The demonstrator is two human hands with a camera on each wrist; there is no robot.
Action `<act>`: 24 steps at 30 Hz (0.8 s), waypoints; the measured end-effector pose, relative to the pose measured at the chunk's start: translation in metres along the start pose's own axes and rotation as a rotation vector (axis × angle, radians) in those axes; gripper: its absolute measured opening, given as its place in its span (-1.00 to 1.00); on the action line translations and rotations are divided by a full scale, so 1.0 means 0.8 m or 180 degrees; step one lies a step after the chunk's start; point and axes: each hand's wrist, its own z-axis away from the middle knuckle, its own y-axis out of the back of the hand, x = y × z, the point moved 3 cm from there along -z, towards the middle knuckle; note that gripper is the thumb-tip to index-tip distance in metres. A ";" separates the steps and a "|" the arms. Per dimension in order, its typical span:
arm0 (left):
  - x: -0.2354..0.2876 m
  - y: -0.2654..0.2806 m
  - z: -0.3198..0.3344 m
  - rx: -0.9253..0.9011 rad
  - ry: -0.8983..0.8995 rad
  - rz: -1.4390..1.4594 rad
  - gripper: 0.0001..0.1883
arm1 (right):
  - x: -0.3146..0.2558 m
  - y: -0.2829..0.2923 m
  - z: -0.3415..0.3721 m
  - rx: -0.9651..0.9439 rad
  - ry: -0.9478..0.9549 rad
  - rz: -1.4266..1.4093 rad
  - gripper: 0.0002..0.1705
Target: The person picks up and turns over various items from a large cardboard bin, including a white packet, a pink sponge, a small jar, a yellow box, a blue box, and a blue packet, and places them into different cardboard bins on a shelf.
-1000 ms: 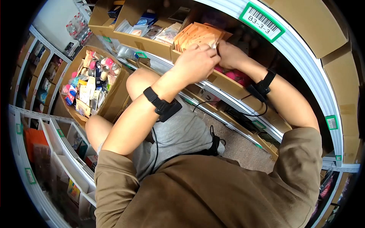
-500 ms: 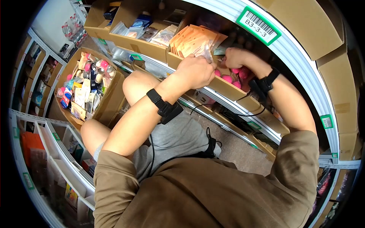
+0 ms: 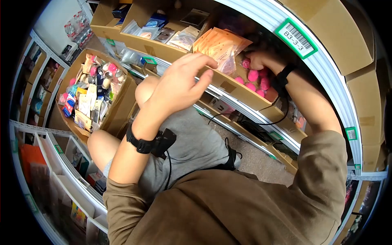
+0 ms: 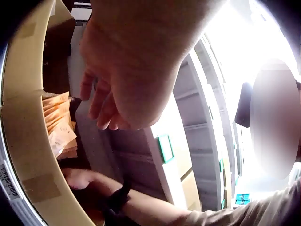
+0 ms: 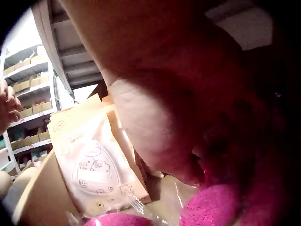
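My left hand (image 3: pixel 179 81) hovers before the front wall of a cardboard bin (image 3: pixel 241 92), fingers apart and loosely bent, nothing in them. Orange paper packets (image 3: pixel 218 43) stand in a row in the bin's left part; a clear-fronted one (image 5: pixel 96 165) with line drawings leans foremost. Deeper on the right, my right hand (image 3: pixel 259 60) reaches in with bent fingers and pinches a pink, plastic-wrapped sponge-like ball (image 3: pixel 246 63). More pink balls (image 3: pixel 253 76) lie below it. The right wrist view shows pink rough surfaces right under the fingers, partly in dark shadow.
Left of this bin are compartments with small bagged goods (image 3: pixel 183 37). A large carton (image 3: pixel 118 108) full of mixed small items stands at the left by my knee. The upper shelf edge bears a barcode label (image 3: pixel 296 38). A black cable (image 3: pixel 273 122) hangs from the right wrist.
My left hand has let go of the orange packets and drawn back toward my body, fingers opening. The right hand has shifted right, away from the packets and over the pink balls.
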 end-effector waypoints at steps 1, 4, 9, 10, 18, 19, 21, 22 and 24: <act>0.000 0.012 0.005 0.0082 0.0043 0.0117 -0.83 | 0.006 -0.002 -0.002 -0.0006 -0.0006 0.0004 -0.46; 0.000 0.041 0.022 0.0202 0.0158 0.0339 -0.84 | 0.000 0.013 0.004 -0.0492 0.0718 -0.0765 -0.49; -0.020 0.080 0.053 0.0480 0.0353 0.0409 -0.86 | 0.050 0.065 0.031 -0.0745 -0.0873 -0.2690 -0.48; -0.024 0.084 0.056 0.0483 0.0498 0.0468 -0.87 | 0.058 0.066 0.031 -0.0613 -0.0985 -0.2451 -0.48; -0.049 0.099 0.079 0.0492 0.0674 0.0478 -0.86 | 0.034 0.042 0.008 -0.1129 -0.1121 -0.1570 -0.47; -0.050 0.101 0.081 0.0493 0.0701 0.0480 -0.86 | 0.029 0.042 0.008 -0.1224 -0.1125 -0.1613 -0.47; -0.053 0.105 0.083 0.0497 0.0734 0.0482 -0.86 | 0.029 0.043 0.004 -0.1624 -0.1103 -0.1788 -0.41; -0.053 0.107 0.083 0.0516 0.0711 0.0448 -0.86 | 0.026 0.042 0.005 -0.2029 -0.1077 -0.1961 -0.35; -0.054 0.110 0.084 0.0546 0.0681 0.0411 -0.87 | 0.026 0.064 0.018 -0.2036 -0.1047 -0.1960 -0.24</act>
